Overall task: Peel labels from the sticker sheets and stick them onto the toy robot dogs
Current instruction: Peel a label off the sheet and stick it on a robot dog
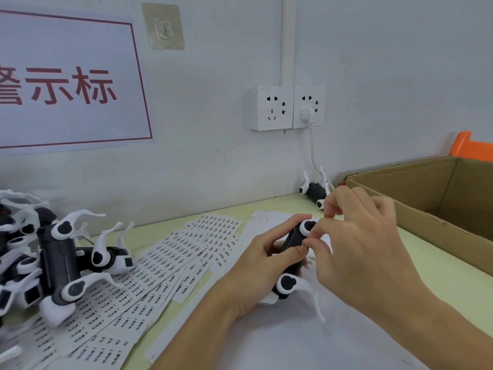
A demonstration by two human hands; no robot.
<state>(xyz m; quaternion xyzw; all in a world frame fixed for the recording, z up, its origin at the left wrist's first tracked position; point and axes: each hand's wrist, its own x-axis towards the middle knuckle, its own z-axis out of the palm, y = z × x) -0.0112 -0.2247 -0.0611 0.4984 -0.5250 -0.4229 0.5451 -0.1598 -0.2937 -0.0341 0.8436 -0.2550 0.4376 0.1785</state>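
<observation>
The left hand [262, 265] wraps around a toy robot dog [293, 259] lying on its back over the counter [440, 279], likely so its dark belly faces up for a label. The right hand [354, 236] sits at about 2 o'clock from the dog, its fingertips [310, 237] pressed together on the belly, maybe pinching a label, but it's too small to tell. The sticker sheets [170, 265] lie fanned out at 9 o'clock, within easy reach.
</observation>
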